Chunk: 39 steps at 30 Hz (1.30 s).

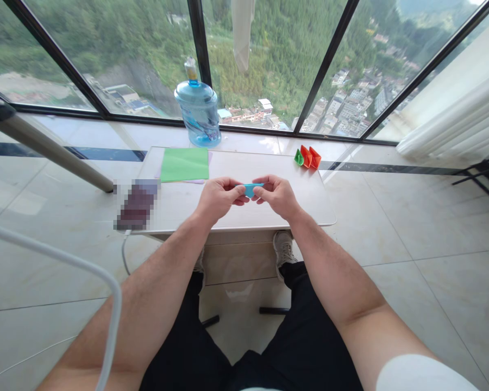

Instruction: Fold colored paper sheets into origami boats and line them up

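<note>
A small piece of folded blue paper (251,189) is held between my two hands, just above the middle of the low white table (244,217). My left hand (222,196) pinches its left end with thumb and fingers. At the right end, my right hand (277,194) grips it the same way. The fingers cover both ends of the paper, so only its middle shows. Behind my left hand lies a stack of paper sheets with a green sheet (185,164) on top. Red folded paper pieces (308,157) and a green one (299,157) stand at the table's back right corner.
A large blue water bottle (198,114) stands behind the table by the window. A blurred-out object (137,205) lies at the table's left edge, near a white cable (124,255). A beige pole (61,146) slants in from the left. My shoes (284,251) are under the table.
</note>
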{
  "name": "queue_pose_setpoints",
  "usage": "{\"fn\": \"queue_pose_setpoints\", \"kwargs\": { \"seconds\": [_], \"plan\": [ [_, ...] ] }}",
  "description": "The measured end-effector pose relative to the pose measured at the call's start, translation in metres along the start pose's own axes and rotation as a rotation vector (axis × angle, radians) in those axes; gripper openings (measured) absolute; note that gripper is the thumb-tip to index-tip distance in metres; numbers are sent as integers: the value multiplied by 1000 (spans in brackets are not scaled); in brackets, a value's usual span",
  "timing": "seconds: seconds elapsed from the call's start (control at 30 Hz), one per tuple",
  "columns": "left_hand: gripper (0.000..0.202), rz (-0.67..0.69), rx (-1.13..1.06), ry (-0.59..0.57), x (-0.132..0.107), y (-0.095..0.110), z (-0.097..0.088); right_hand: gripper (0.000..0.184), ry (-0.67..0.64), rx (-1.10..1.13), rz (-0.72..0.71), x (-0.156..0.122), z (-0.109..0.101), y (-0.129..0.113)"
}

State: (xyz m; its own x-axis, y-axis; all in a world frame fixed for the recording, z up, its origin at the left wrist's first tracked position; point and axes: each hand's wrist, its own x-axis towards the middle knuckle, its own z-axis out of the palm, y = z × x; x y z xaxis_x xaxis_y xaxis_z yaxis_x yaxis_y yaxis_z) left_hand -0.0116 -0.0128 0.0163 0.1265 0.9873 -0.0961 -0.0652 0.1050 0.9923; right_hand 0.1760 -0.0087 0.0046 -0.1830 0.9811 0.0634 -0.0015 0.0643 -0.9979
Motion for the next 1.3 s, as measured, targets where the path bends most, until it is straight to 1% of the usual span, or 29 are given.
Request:
{"fn": "queue_pose_setpoints", "kwargs": {
  "seconds": [0.1, 0.23, 0.5, 0.57, 0.7, 0.9, 1.03, 1.17, 1.3],
  "plan": [
    [37, 54, -11, 7, 0, -2, 1, 40, 20, 11, 14, 2, -1, 2],
    [36, 90, 10, -2, 0, -4, 2, 40, 36, 23, 25, 1, 0, 1],
    [25, 161, 194, 60, 1, -6, 6, 37, 61, 6, 18, 0, 5, 0],
    [23, 176, 210, 80, 2, -7, 6, 37, 60, 4, 9, 0, 7, 2],
    [22, 152, 152, 68, 2, -6, 7, 38, 51, 14, -3, 2, 10, 5],
    [20, 222, 257, 92, 2, -5, 5, 42, 56, 46, 12, 0, 11, 3],
    [22, 189, 215, 86, 4, -7, 5, 42, 16, 19, 21, -3, 9, 1],
    [23, 187, 173, 65, 3, -7, 6, 37, 78, -29, -8, -3, 11, -1],
    [21, 222, 243, 98, 2, -5, 5, 35, 126, -47, 2, -3, 15, -2]
  ]
}}
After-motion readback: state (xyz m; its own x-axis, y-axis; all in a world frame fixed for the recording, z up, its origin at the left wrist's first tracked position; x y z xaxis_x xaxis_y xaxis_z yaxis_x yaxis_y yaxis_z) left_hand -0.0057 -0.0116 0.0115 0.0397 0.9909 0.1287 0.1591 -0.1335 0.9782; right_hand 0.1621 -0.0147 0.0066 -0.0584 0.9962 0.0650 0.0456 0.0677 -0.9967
